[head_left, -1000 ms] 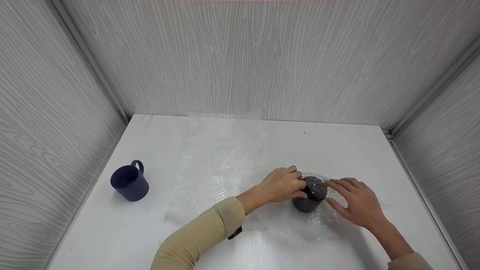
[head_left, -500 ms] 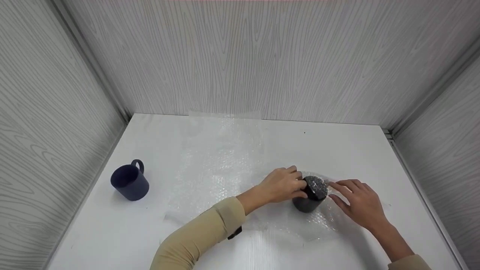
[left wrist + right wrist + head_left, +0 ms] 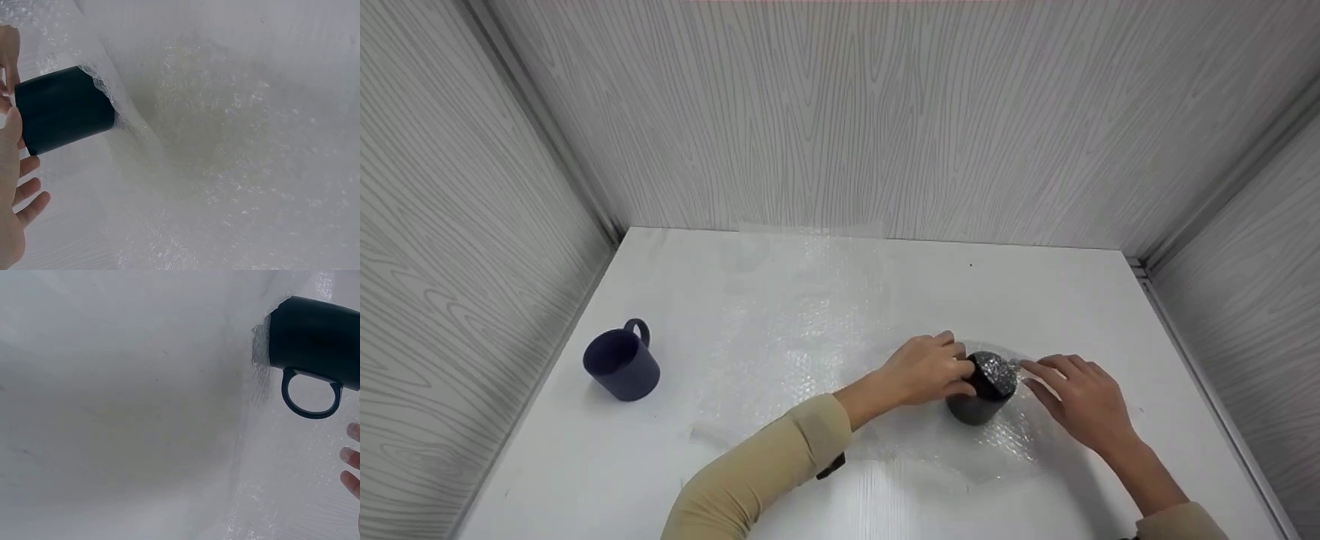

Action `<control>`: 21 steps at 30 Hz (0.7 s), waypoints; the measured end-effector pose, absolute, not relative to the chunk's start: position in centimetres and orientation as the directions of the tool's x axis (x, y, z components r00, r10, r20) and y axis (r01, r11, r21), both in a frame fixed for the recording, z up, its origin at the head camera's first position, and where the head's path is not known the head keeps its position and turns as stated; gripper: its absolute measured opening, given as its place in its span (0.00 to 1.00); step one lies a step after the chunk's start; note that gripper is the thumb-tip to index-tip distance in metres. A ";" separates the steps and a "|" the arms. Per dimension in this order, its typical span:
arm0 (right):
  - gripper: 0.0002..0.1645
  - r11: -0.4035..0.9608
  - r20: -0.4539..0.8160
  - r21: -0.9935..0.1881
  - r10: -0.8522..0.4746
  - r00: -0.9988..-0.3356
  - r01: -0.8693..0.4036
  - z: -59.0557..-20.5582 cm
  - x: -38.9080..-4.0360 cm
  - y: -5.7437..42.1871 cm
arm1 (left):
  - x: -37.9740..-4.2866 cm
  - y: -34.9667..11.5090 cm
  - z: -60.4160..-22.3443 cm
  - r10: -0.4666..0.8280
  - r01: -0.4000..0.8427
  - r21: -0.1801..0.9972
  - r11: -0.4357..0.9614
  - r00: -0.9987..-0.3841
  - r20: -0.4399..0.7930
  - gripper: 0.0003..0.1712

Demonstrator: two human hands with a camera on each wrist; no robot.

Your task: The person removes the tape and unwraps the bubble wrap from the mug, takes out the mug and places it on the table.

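Observation:
A dark mug [image 3: 976,409] stands on a clear sheet of bubble wrap [image 3: 802,322], part of which is folded over its mouth. Its loop handle [image 3: 312,413] shows in the right wrist view. My left hand [image 3: 926,369] grips the mug at its rim from the left, with fingers [image 3: 32,207] spread beside it in the left wrist view. Across from it, my right hand [image 3: 1080,401] has thumb and index finger curved close together at the wrap's edge, pinching it beside the rim. The exact contact is small and hard to see.
A second mug, dark blue [image 3: 622,365], stands upright at the left side of the white table [image 3: 562,465], handle toward the back. Grey wood-grain panels [image 3: 840,112] enclose the back and sides. The bubble wrap reaches the table's back edge.
My right hand has drawn slightly away from the mug, its thumb and index finger coming closer together. The wrap over the mouth has shifted a little. The left hand stays in place.

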State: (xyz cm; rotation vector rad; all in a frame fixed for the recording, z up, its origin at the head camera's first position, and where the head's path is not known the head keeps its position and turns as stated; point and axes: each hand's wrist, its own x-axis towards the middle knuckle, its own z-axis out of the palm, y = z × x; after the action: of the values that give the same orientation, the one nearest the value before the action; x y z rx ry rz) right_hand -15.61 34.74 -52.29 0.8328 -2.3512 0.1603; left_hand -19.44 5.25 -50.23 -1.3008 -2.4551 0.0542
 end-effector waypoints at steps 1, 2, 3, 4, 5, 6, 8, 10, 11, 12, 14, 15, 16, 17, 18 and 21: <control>0.23 0.791 0.605 0.091 -0.526 -0.597 -0.604 -52.2 -15.7 34.8 | -19.5 5.2 -50.2 0.807 0.794 -0.198 0.574 -0.509 0.299 0.23; 0.22 0.791 0.609 0.092 -0.525 -0.595 -0.605 -52.2 -15.7 34.8 | -19.5 5.2 -50.3 0.807 0.795 -0.196 0.573 -0.508 0.300 0.23; 0.22 0.792 0.611 0.091 -0.524 -0.594 -0.604 -52.1 -15.8 34.9 | -19.5 5.2 -50.3 0.807 0.796 -0.195 0.573 -0.506 0.305 0.23; 0.21 0.793 0.612 0.092 -0.522 -0.594 -0.602 -52.0 -15.9 34.9 | -19.5 5.2 -50.3 0.807 0.797 -0.193 0.572 -0.504 0.308 0.22; 0.21 0.794 0.615 0.093 -0.521 -0.592 -0.601 -51.9 -16.0 34.9 | -19.5 5.2 -50.3 0.807 0.798 -0.191 0.571 -0.503 0.310 0.23; 0.21 0.794 0.618 0.094 -0.519 -0.590 -0.601 -51.8 -16.1 35.0 | -19.5 5.2 -50.4 0.807 0.800 -0.189 0.570 -0.501 0.313 0.23; 0.21 0.794 0.628 0.093 -0.515 -0.584 -0.600 -51.7 -16.3 35.0 | -19.5 5.2 -50.4 0.806 0.799 -0.192 0.569 -0.496 0.323 0.22; 0.21 0.793 0.636 0.093 -0.512 -0.577 -0.602 -51.5 -16.5 35.1 | -19.4 5.2 -50.4 0.805 0.798 -0.196 0.570 -0.494 0.329 0.22; 0.21 0.792 0.640 0.094 -0.512 -0.573 -0.603 -51.5 -16.6 35.2 | -19.4 5.2 -50.4 0.804 0.798 -0.198 0.570 -0.492 0.333 0.22; 0.21 0.791 0.641 0.094 -0.513 -0.571 -0.605 -51.5 -16.7 35.2 | -19.4 5.1 -50.4 0.804 0.798 -0.199 0.569 -0.489 0.338 0.22; 0.22 0.789 0.642 0.097 -0.516 -0.568 -0.607 -51.5 -17.0 35.4 | -19.4 5.1 -50.4 0.803 0.799 -0.197 0.568 -0.486 0.346 0.22; 0.21 0.790 0.638 0.099 -0.517 -0.571 -0.605 -51.5 -17.1 35.5 | -19.4 5.1 -50.5 0.802 0.799 -0.197 0.568 -0.484 0.349 0.22; 0.21 0.790 0.637 0.100 -0.518 -0.571 -0.605 -51.5 -17.2 35.5 | -19.4 5.1 -50.5 0.802 0.800 -0.196 0.567 -0.482 0.353 0.21; 0.21 0.789 0.637 0.103 -0.519 -0.569 -0.605 -51.6 -17.4 35.6 | -19.3 5.1 -50.5 0.801 0.800 -0.196 0.568 -0.481 0.358 0.21; 0.20 0.790 0.638 0.105 -0.519 -0.568 -0.604 -51.6 -17.5 35.7 | -19.3 5.1 -50.4 0.799 0.799 -0.196 0.569 -0.481 0.360 0.21; 0.19 0.785 0.654 0.114 -0.520 -0.549 -0.608 -51.6 -17.8 35.7 | -19.3 5.2 -50.4 0.796 0.794 -0.200 0.574 -0.482 0.366 0.20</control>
State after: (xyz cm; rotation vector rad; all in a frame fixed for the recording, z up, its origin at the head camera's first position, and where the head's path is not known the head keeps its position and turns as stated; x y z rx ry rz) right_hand -17.82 35.72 -51.57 0.8326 -2.2743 0.1640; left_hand -19.31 5.17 -50.45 -1.2815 -2.3892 0.0052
